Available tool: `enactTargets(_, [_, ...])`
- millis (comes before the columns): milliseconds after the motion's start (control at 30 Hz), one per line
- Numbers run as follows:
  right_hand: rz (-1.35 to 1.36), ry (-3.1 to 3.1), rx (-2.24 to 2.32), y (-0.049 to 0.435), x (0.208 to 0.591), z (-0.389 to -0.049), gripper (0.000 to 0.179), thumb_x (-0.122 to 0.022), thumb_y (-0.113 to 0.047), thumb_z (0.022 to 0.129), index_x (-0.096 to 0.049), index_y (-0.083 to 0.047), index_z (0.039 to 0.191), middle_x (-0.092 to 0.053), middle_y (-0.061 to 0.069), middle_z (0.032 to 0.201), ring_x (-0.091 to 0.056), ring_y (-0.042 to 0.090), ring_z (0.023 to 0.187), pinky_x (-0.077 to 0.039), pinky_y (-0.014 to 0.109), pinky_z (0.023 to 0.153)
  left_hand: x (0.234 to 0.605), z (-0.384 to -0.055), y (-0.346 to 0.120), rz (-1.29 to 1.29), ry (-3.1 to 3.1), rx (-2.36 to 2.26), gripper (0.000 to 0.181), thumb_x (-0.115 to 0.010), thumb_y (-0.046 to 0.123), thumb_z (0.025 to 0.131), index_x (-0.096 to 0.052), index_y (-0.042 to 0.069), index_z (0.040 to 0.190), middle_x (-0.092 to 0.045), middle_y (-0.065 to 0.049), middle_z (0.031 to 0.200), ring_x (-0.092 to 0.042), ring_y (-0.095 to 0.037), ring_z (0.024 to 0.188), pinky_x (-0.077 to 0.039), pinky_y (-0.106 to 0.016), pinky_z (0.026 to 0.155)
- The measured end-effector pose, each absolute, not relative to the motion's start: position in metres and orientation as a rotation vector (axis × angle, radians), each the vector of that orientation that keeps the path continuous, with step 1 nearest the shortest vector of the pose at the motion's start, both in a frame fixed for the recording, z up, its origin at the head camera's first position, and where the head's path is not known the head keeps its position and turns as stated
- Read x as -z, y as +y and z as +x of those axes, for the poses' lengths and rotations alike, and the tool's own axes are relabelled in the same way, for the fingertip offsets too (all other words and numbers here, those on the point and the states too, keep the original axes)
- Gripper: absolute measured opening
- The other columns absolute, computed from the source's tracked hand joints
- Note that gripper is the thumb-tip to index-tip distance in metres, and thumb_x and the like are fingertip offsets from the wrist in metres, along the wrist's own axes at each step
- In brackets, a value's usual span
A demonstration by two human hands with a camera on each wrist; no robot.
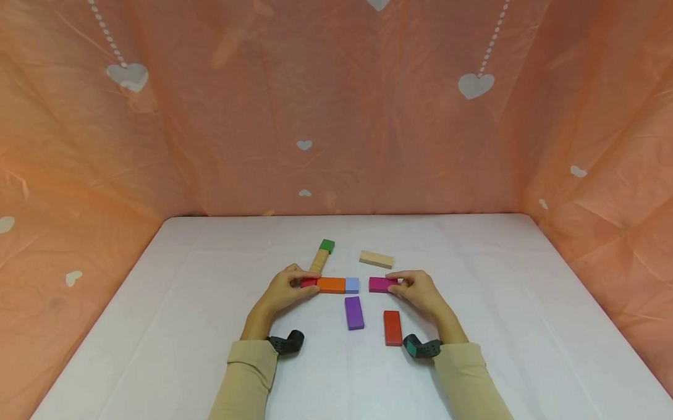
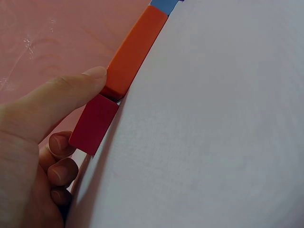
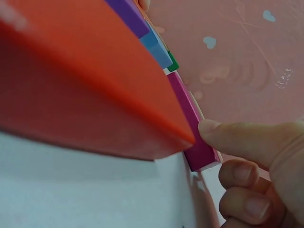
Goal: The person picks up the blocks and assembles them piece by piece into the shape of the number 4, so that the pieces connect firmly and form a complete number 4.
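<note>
My left hand (image 1: pixel 282 291) pinches a crimson block (image 2: pixel 94 124) at the left end of a row, the thumb lying by its joint with an orange block (image 1: pixel 332 285). A light blue block (image 1: pixel 352 285) touches the orange one's right end. Behind the crimson block a plain wooden block (image 1: pixel 318 260) slants away, with a green block (image 1: pixel 327 245) at its far end. Across a small gap to the right of the row lies a magenta block (image 1: pixel 380 284). Thumb and fingers of my right hand (image 1: pixel 421 290) grip its right end.
A purple block (image 1: pixel 354 313) lies in front of the row. The red block (image 1: pixel 392 328) is near the right wrist and fills much of the right wrist view. Another plain wooden block (image 1: pixel 376 260) lies behind the magenta one. Orange cloth (image 1: pixel 333 111) hangs beyond the white table (image 1: pixel 168 339).
</note>
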State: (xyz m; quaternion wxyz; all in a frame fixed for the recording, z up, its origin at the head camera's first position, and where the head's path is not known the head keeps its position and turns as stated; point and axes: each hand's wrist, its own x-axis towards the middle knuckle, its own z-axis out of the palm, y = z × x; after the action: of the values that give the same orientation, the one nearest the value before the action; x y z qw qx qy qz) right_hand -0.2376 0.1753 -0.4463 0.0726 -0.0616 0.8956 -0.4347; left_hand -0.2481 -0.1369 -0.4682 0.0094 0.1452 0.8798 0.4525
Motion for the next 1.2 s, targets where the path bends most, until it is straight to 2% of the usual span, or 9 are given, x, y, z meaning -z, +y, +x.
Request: enactTargets(1200, [-0.203, 2.688, 1.307, 0.1675, 0.4472, -0.2374, 0.029, -0.066, -0.010, 0.089, -0.069, -0.004, 0.117, -0.040, -0.002, 0.060, -0.039, 0.013, 0.061, -0.029, 0.020, 0.057, 0.4674, -0.2481, -0.1372, 0.451, 2.730, -1.432, 0.029, -0.076, 0.019, 0.081, -0.074, 0.010, 0.109, -0.051, -0.006, 0.082, -0.040, -0.013, 0.078, -0.032, -0.023, 0.069])
